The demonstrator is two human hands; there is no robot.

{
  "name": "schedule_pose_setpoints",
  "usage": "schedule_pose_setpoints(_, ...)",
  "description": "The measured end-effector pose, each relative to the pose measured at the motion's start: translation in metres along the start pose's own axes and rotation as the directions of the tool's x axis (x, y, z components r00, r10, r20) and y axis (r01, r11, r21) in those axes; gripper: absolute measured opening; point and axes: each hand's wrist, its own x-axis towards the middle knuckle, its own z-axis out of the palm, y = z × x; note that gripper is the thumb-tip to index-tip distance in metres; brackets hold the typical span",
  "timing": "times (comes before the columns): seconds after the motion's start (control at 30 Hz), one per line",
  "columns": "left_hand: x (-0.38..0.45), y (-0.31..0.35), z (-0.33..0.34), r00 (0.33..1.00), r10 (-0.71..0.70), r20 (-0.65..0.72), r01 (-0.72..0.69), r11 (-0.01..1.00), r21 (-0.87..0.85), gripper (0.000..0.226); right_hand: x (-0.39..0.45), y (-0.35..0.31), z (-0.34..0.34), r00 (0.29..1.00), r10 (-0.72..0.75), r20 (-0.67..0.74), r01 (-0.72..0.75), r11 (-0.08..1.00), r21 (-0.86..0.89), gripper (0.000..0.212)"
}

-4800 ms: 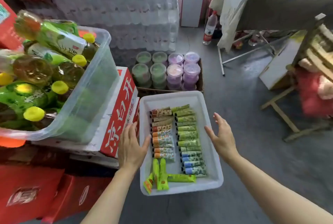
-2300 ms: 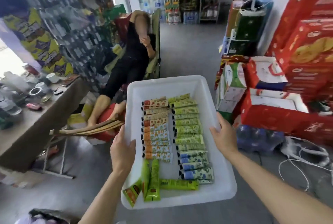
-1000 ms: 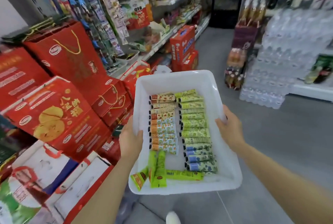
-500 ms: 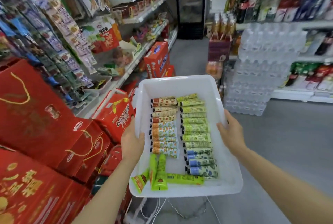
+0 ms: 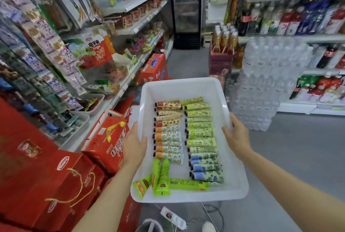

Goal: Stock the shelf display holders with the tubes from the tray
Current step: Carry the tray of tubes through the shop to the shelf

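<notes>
Left of the tray [image 5: 186,89] stand red gift boxes [image 5: 46,172], with snack shelves [image 5: 130,26] above and behind them. The left hand [image 5: 133,145] holds the tray's left rim, thumb hooked over the edge and fingers hidden beneath, so its grip is closed on the tray. The white tray is carried level above the floor, between both hands. Inside it the tubes [image 5: 168,134] lie flat in 2 columns: an orange and cream column on the tray's left side, and a green column [image 5: 200,130] on its right, turning to blue tubes [image 5: 207,168] toward the near end. 4 lime tubes [image 5: 161,179] lie loose along the tray's near wall. The right hand [image 5: 237,138] clasps the tray's right rim, thumb inside the wall, its grip also closed on the tray. Right of the tray rise stacked water packs [image 5: 267,86], with drink shelves [image 5: 298,18] behind them. Beyond the tray's far end stands a dark fridge [image 5: 186,7]. Below the tray's near edge a power strip [image 5: 172,216] lies on the floor.
</notes>
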Motion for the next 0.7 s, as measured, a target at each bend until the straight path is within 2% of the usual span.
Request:
schedule_pose_setpoints(0.2, 0.069, 0.0, 0.039, 0.999, -0.025, 0.027, 0.024, 0.999, 0.039, 0.062, 0.072, 0.02, 0.027, 0.999, 0.037, 0.012, -0.038, 0.998, 0.05, 0.044)
schedule_pose_setpoints(0.3, 0.111, 0.008, 0.06, 0.998, -0.04, 0.039, 0.038, 0.997, 0.062, 0.064, 0.119, 0.028, 0.039, 0.998, 0.067, 0.021, -0.068, 0.996, 0.05, 0.051)
schedule_pose_setpoints(0.43, 0.162, 0.012, 0.08, 0.997, -0.076, 0.028, 0.074, 0.995, 0.067, 0.065, 0.18, 0.026, 0.054, 0.998, 0.047, 0.046, -0.048, 0.999, 0.018, 0.054)
schedule_pose_setpoints(0.7, 0.26, 0.015, 0.098, 0.999, -0.037, -0.017, 0.038, 0.995, 0.092, 0.056, 0.281, 0.005, 0.088, 0.999, -0.012, 0.047, 0.011, 1.0, 0.021, 0.052)
